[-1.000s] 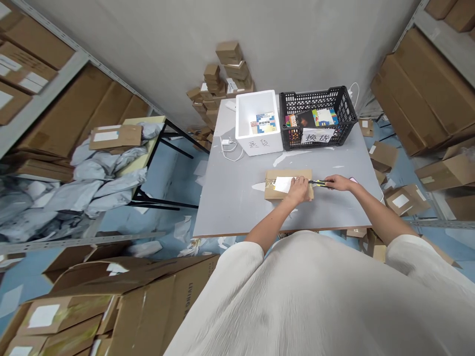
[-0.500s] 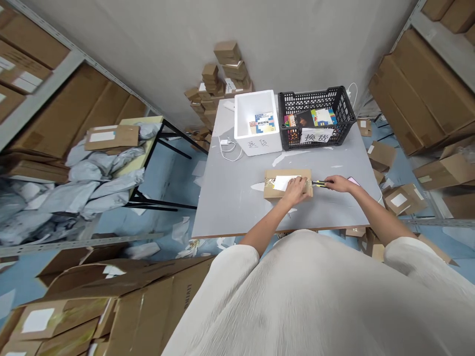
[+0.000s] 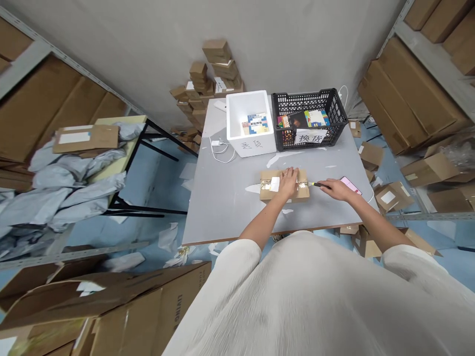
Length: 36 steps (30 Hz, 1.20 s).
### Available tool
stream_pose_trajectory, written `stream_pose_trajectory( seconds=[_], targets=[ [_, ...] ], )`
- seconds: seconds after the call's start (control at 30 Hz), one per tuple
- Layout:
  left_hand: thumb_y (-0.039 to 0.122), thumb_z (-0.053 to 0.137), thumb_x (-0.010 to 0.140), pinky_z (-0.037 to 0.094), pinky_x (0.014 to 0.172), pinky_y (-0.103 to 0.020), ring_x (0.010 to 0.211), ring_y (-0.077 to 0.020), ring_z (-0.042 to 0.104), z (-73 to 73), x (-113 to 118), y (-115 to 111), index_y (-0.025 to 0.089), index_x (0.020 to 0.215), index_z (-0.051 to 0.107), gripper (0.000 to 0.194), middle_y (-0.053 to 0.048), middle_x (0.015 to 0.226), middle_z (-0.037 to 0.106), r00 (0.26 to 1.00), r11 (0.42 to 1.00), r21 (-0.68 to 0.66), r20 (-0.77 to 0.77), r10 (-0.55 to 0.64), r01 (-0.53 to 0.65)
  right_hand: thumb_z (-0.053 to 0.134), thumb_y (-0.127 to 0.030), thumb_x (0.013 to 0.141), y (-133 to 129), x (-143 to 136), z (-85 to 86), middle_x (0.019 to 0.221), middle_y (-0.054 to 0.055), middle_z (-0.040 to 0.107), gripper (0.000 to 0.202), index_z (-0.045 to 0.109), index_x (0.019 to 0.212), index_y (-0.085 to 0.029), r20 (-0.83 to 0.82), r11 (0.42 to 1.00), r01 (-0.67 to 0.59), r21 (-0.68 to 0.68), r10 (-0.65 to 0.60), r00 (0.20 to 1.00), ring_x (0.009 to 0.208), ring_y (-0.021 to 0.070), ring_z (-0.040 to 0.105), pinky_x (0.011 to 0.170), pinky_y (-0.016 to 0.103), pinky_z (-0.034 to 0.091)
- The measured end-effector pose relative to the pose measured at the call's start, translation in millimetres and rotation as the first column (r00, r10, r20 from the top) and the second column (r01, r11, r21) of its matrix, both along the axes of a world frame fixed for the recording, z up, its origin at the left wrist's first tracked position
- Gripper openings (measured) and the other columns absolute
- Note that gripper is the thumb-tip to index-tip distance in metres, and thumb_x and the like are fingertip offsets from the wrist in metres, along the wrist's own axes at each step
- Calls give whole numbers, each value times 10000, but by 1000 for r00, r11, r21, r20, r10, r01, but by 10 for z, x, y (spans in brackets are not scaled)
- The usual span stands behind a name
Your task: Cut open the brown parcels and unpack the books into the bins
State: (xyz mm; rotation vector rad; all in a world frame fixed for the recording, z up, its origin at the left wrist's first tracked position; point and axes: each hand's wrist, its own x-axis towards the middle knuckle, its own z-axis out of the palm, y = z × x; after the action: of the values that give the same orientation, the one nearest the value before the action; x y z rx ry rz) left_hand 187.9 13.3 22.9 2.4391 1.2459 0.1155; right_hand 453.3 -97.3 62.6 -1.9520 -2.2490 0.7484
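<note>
A small taped cardboard box (image 3: 265, 192) lies on the grey table, with a white label (image 3: 275, 184) on top. My left hand (image 3: 288, 182) rests flat across the top of this box, fingers stretched out and partly over the label. My right hand (image 3: 334, 189) is closed around the dark handle of a utility knife (image 3: 316, 184). Its yellow-and-silver front end points left and reaches the taped right end of the box. How deep the blade sits in the tape is too small to tell. Just beyond my right wrist lies a pink-screened phone (image 3: 351, 185).
A white foam bin (image 3: 256, 147) and a black plastic crate (image 3: 310, 139), both holding books, stand at the table's back. A white charger (image 3: 215, 143) with its cable lies left of the bin. Grey parcels (image 3: 74, 173) cover a side table; cardboard boxes (image 3: 394, 197) crowd the right floor.
My left hand has shifted left along the box, covering more of the label. My right hand and the knife are slightly closer to the box. The whole view has shifted, exposing more of the phone.
</note>
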Motion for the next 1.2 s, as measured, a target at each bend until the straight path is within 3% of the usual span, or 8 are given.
stream_pose_trajectory(
  seconds=[0.1, 0.2, 0.4, 0.67, 1.0, 1.2],
  targets=[
    [173, 672, 977, 247, 1340, -615, 1640, -377, 401, 10, 48, 51, 281, 1692, 402, 772, -200, 1688, 512, 999, 999, -35, -39, -19, 18, 532, -466, 1118, -38, -45, -44, 1274, 169, 765, 535, 682, 1592, -267, 167, 999, -47, 22, 43, 985, 1152, 343, 706, 1010, 424, 504],
    [151, 630, 986, 303, 1301, -577, 1583, -353, 451, 37, 82, 102, 278, 1668, 425, 724, -187, 1629, 543, 998, 998, -52, -65, -23, 20, 539, -454, 1124, -41, -52, -87, 1248, 167, 751, 545, 661, 1622, -271, 197, 998, -54, 27, 47, 979, 1113, 337, 692, 965, 402, 482],
    [204, 702, 962, 317, 1263, -558, 1539, -383, 465, 54, 110, 143, 256, 1713, 369, 823, -214, 1605, 518, 992, 997, -71, -121, -32, 23, 571, -439, 1112, -33, -58, -128, 1232, 158, 747, 545, 655, 1632, -298, 156, 999, -40, 11, 38, 987, 1109, 342, 691, 955, 403, 484],
    [314, 372, 1118, 284, 1292, -540, 1641, -397, 355, -47, 11, -83, 106, 1727, 378, 644, -263, 1744, 421, 997, 994, 97, -52, -54, 59, 586, -449, 1100, -66, -61, -228, 1198, 168, 742, 553, 672, 1619, -277, 86, 1000, 4, 23, -6, 996, 1105, 354, 689, 981, 428, 500],
    [345, 302, 1139, 281, 1304, -543, 1668, -382, 343, -185, -14, -115, 105, 1735, 379, 647, -256, 1760, 436, 998, 986, 158, -33, -44, 49, 456, -528, 1136, -217, -143, -557, 1205, 167, 744, 587, 661, 1616, -260, -40, 986, 100, 132, -96, 995, 1159, 358, 663, 1035, 476, 505],
    [348, 296, 1143, 290, 1303, -541, 1669, -381, 347, -202, -14, -112, 101, 1728, 395, 642, -251, 1751, 456, 999, 986, 160, -34, -43, 48, 452, -555, 1133, -261, -96, -664, 1149, 145, 739, 588, 653, 1621, -296, -96, 979, 121, 161, -107, 990, 1128, 352, 666, 1014, 479, 528]
  ],
)
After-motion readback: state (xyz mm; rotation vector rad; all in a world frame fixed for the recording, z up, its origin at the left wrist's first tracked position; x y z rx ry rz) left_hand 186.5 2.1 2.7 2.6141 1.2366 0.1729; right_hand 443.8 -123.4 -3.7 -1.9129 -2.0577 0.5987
